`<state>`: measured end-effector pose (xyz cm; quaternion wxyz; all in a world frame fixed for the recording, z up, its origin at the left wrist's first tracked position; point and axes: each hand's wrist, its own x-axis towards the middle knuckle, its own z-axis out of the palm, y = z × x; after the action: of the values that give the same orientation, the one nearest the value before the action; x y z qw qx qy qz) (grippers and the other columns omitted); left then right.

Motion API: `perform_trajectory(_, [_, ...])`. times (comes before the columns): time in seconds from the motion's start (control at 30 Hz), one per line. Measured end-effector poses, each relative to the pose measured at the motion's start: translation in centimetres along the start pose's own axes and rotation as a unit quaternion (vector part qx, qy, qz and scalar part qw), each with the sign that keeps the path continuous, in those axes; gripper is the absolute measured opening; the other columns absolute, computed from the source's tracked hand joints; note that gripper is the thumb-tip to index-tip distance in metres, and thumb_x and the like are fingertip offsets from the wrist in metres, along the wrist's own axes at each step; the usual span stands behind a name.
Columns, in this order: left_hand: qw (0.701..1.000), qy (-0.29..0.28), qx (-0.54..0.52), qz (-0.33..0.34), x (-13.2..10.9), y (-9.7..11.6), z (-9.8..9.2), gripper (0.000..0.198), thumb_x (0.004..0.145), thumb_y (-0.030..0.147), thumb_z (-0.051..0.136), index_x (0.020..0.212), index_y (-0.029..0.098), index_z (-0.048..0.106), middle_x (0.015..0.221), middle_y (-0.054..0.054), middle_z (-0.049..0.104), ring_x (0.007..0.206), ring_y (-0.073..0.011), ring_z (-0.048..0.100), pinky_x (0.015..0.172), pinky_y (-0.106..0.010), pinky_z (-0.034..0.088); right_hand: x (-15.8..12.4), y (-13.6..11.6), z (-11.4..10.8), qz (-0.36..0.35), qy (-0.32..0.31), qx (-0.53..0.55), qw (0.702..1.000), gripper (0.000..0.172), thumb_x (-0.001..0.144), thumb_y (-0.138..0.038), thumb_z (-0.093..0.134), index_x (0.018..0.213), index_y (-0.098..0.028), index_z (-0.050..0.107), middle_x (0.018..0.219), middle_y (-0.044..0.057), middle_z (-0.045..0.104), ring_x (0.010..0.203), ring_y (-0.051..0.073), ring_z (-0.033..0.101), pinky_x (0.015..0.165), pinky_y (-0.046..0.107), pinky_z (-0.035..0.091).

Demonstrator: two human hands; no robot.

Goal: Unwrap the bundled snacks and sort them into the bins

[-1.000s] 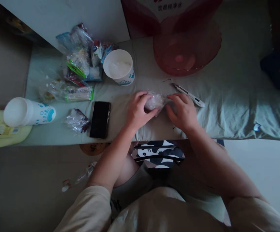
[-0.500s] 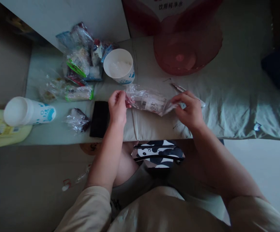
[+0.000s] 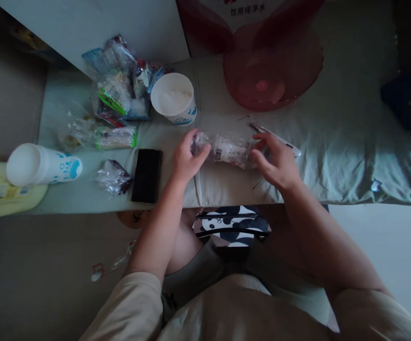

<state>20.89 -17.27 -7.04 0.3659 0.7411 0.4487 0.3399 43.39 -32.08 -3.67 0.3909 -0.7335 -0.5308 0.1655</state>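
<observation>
A clear plastic packet (image 3: 231, 151) with a printed label and barcode lies across the cloth between my two hands. At its left end is my left hand (image 3: 189, 156), thumb and fingers spread around the crumpled film. My right hand (image 3: 274, 158) is at the other end, its fingers apart and curved beside the film. Just behind the right hand a slim white and dark pen-like tool (image 3: 278, 138) rests on the cloth. A white paper cup (image 3: 174, 97) with blue print stands behind my left hand.
A black phone (image 3: 147, 175) and a dark crumpled wrapper (image 3: 113, 177) lie left of my hands. Piled packets (image 3: 120, 85), stacked cups (image 3: 45, 165) and a yellow container (image 3: 6, 189) are farther left. A red translucent bowl (image 3: 272, 76) stands behind; a panda-print bag (image 3: 232, 226) is below the edge.
Both hands have loosened from pinching the packet's ends to spread fingers. My left hand has moved right, and the packet looks less stretched and lies slightly farther right.
</observation>
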Motion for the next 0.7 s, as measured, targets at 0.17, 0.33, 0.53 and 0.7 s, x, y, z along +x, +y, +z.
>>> perform_trajectory(0.17, [1.000,-0.022,0.015,-0.014,0.1,1.4,0.0,0.030,0.085,0.037,0.080,0.109,0.021,0.074,0.086,-0.002,0.066,0.082,-0.0173,0.064,0.083,-0.030,0.054,0.0,0.2,0.1,-0.002,-0.032,-0.066,0.997,0.034,0.087,-0.037,0.064,0.112,-0.019,0.077,0.084,0.010,0.069,0.084,0.028,0.067,0.082,0.044,0.053])
perform_trajectory(0.33, [0.999,-0.019,-0.027,0.035,-0.1,2.1,-0.5,0.010,0.093,0.031,0.067,0.092,0.022,0.070,0.097,-0.006,0.071,0.093,-0.0179,0.067,0.083,-0.029,0.054,-0.2,-0.2,-0.2,-0.058,0.025,-0.059,0.996,0.023,0.094,-0.033,0.058,0.096,-0.022,0.078,0.100,0.011,0.068,0.097,0.027,0.069,0.091,0.045,0.054])
perform_trajectory(0.53, [1.000,-0.017,-0.018,-0.002,0.0,0.9,0.0,0.019,0.087,0.026,0.073,0.105,0.020,0.069,0.101,-0.006,0.075,0.093,-0.0169,0.070,0.081,-0.027,0.055,-0.4,-0.6,0.1,-0.100,0.030,-0.098,0.990,0.014,0.096,-0.027,0.056,0.092,-0.022,0.069,0.107,0.010,0.077,0.103,0.029,0.070,0.095,0.046,0.051])
perform_trajectory(0.7, [0.999,-0.003,-0.050,0.017,0.0,1.6,-0.1,0.004,0.087,0.018,0.063,0.084,0.020,0.063,0.100,-0.006,0.072,0.095,-0.0157,0.069,0.074,-0.023,0.052,-1.0,-1.9,-0.3,-0.165,0.073,-0.080,0.980,0.012,0.098,-0.025,0.055,0.091,-0.023,0.064,0.093,0.005,0.078,0.094,0.024,0.073,0.087,0.040,0.048])
